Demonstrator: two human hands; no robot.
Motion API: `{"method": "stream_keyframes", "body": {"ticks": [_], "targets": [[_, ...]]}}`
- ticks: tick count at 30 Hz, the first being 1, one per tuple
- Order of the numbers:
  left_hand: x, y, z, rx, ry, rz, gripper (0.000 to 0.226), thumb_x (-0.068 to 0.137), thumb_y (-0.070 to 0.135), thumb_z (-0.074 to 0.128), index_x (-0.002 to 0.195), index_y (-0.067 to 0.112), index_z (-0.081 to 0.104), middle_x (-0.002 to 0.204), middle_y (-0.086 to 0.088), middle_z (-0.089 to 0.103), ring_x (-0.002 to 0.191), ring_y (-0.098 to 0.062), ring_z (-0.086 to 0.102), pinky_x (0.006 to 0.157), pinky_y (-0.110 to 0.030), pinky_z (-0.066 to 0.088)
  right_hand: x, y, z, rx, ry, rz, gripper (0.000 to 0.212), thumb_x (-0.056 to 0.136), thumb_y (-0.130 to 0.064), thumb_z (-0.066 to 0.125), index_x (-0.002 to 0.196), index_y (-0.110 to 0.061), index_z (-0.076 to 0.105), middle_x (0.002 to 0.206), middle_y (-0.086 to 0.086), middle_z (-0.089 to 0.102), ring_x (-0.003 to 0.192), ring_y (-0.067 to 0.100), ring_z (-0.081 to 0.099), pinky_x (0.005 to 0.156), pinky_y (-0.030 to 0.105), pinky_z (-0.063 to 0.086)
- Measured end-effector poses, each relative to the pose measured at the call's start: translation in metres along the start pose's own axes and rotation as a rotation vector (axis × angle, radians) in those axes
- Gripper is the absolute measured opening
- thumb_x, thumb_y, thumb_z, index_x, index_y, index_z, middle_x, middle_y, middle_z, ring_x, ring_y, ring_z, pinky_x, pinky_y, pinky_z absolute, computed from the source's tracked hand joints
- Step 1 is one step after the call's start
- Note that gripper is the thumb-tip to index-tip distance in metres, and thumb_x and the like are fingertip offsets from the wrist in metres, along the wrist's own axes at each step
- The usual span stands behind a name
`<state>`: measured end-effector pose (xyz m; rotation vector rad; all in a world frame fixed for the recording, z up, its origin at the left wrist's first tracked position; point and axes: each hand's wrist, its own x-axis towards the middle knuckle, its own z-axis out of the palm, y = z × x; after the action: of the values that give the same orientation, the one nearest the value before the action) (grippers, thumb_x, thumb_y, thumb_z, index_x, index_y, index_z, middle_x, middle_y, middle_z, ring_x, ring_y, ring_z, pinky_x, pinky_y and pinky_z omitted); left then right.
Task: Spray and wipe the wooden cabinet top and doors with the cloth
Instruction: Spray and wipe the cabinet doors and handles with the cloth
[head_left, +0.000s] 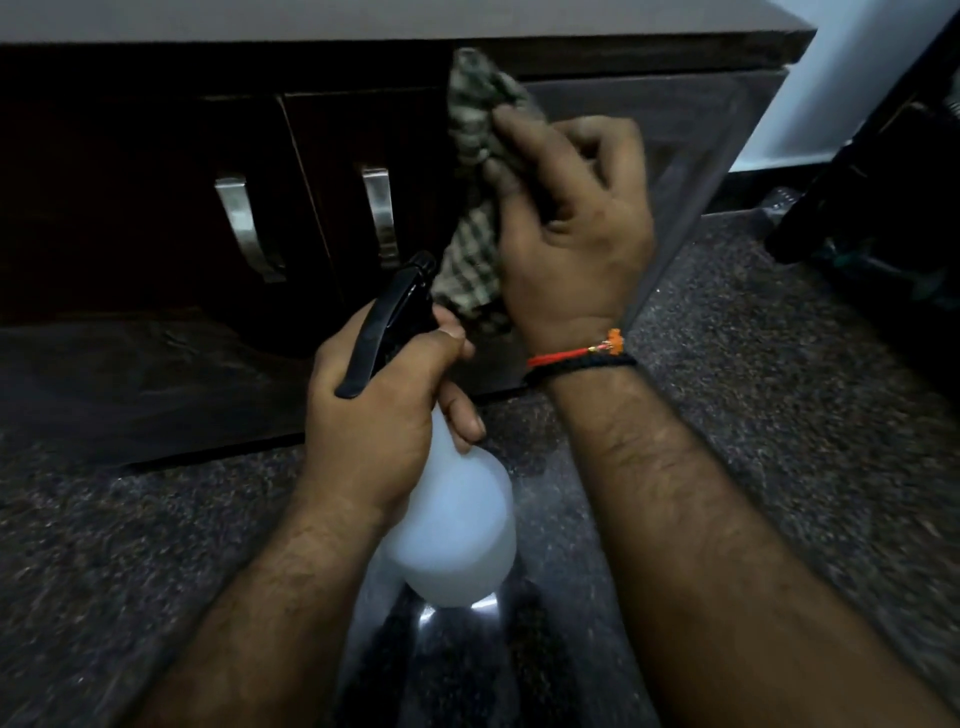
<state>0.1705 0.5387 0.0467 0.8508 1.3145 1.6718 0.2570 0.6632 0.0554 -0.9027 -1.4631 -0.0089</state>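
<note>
Head view: a white spray bottle (452, 525) is being gripped at its neck by the left hand (374, 410), above the speckled floor (779, 415). A checked cloth (475, 187) is being clutched in the right hand (571, 228), held against the dark cabinet door (374, 156) beside two metal handles (379, 218).

The cloth (475, 187) carries a check of dark green-grey and off-white squares. The spray bottle (452, 525) has a translucent white body and a black trigger head (387, 322). The cabinet (156, 208) is very dark brown wood, nearly black in the dim light, with brushed silver handles (244, 223); its rightmost panel (675, 156) looks paler and greyish, perhaps from glare. The floor (779, 389) is speckled dark grey and black stone. The wrist threads (576, 356) are red, orange and black.
</note>
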Motion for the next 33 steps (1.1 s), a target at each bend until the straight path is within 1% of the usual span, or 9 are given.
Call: {"method": "stream_keyframes", "body": {"ticks": [4, 6, 11, 16, 20, 22, 24, 30, 33], "targets": [[-0.001, 0.000, -0.001, 0.010, 0.001, -0.006, 0.004, 0.083, 0.010, 0.065, 0.084, 0.008, 0.067, 0.075, -0.008, 0.068, 0.037, -0.027, 0.055, 0.043, -0.033, 0.048, 0.007, 0.017, -0.014, -0.094, 0.082, 0.045, 0.024, 0.079, -0.019, 0.081, 0.103, -0.024, 0.079, 0.093, 0.000, 0.065, 0.086, 0.022, 0.056, 0.083, 0.011, 0.039], [-0.002, 0.000, -0.003, 0.022, -0.002, -0.009, 0.003, 0.089, 0.004, 0.064, 0.087, 0.004, 0.066, 0.076, -0.008, 0.068, 0.038, -0.026, 0.055, 0.043, -0.033, 0.048, 0.006, 0.016, -0.011, -0.080, 0.115, 0.062, 0.024, 0.079, -0.016, 0.081, 0.102, -0.022, 0.079, 0.092, -0.004, 0.061, 0.086, 0.018, 0.054, 0.083, 0.005, 0.036], [-0.004, -0.002, -0.013, 0.038, 0.015, -0.019, 0.005, 0.089, 0.005, 0.065, 0.085, 0.008, 0.066, 0.077, -0.009, 0.068, 0.038, -0.027, 0.055, 0.043, -0.033, 0.048, -0.007, 0.013, -0.002, -0.041, 0.048, -0.023, 0.022, 0.079, -0.005, 0.078, 0.099, -0.014, 0.080, 0.096, 0.008, 0.067, 0.087, 0.029, 0.065, 0.079, 0.039, 0.056], [-0.006, -0.005, -0.022, 0.054, 0.033, -0.029, 0.002, 0.084, 0.008, 0.065, 0.085, 0.007, 0.067, 0.074, -0.008, 0.068, 0.037, -0.027, 0.055, 0.043, -0.035, 0.049, -0.052, 0.022, 0.008, -0.026, -0.051, 0.096, 0.018, 0.079, -0.005, 0.078, 0.094, -0.015, 0.079, 0.096, 0.007, 0.064, 0.088, 0.022, 0.065, 0.074, 0.039, 0.057], [-0.010, -0.008, -0.032, 0.060, 0.046, -0.039, 0.006, 0.083, 0.010, 0.066, 0.087, 0.006, 0.067, 0.073, -0.007, 0.070, 0.038, -0.028, 0.055, 0.044, -0.037, 0.050, -0.087, 0.027, 0.015, -0.042, -0.111, 0.265, 0.013, 0.078, -0.004, 0.077, 0.088, -0.012, 0.076, 0.093, 0.004, 0.057, 0.085, 0.011, 0.058, 0.074, 0.022, 0.052], [-0.011, -0.010, -0.038, 0.065, 0.055, -0.046, 0.009, 0.080, 0.014, 0.065, 0.085, 0.008, 0.067, 0.073, -0.006, 0.070, 0.038, -0.028, 0.055, 0.045, -0.038, 0.050, -0.096, 0.025, 0.019, -0.044, -0.117, 0.327, 0.013, 0.078, -0.002, 0.077, 0.087, -0.010, 0.074, 0.094, -0.001, 0.050, 0.083, 0.001, 0.049, 0.076, 0.002, 0.042], [-0.013, -0.010, -0.046, 0.073, 0.075, -0.048, 0.007, 0.079, 0.015, 0.065, 0.084, 0.010, 0.068, 0.073, -0.006, 0.070, 0.037, -0.028, 0.055, 0.044, -0.038, 0.050, -0.102, 0.020, 0.024, -0.051, -0.133, 0.354, 0.014, 0.076, -0.001, 0.077, 0.085, -0.010, 0.073, 0.095, -0.002, 0.048, 0.083, -0.004, 0.044, 0.075, -0.004, 0.035], [-0.018, 0.000, -0.069, 0.081, 0.132, -0.023, 0.006, 0.080, 0.013, 0.064, 0.084, 0.009, 0.067, 0.073, -0.006, 0.069, 0.037, -0.027, 0.055, 0.044, -0.038, 0.047, -0.134, -0.002, 0.043, -0.024, -0.321, 0.282, 0.019, 0.073, -0.001, 0.078, 0.085, -0.014, 0.073, 0.098, 0.005, 0.056, 0.082, 0.015, 0.059, 0.068, 0.025, 0.051], [-0.020, 0.003, -0.082, 0.082, 0.159, -0.012, 0.004, 0.081, 0.012, 0.065, 0.083, 0.011, 0.067, 0.072, -0.006, 0.069, 0.038, -0.027, 0.055, 0.045, -0.038, 0.048, -0.144, -0.013, 0.054, 0.008, -0.335, 0.276, 0.017, 0.075, -0.005, 0.078, 0.088, -0.016, 0.075, 0.100, 0.005, 0.057, 0.082, 0.014, 0.060, 0.066, 0.025, 0.051]]}}
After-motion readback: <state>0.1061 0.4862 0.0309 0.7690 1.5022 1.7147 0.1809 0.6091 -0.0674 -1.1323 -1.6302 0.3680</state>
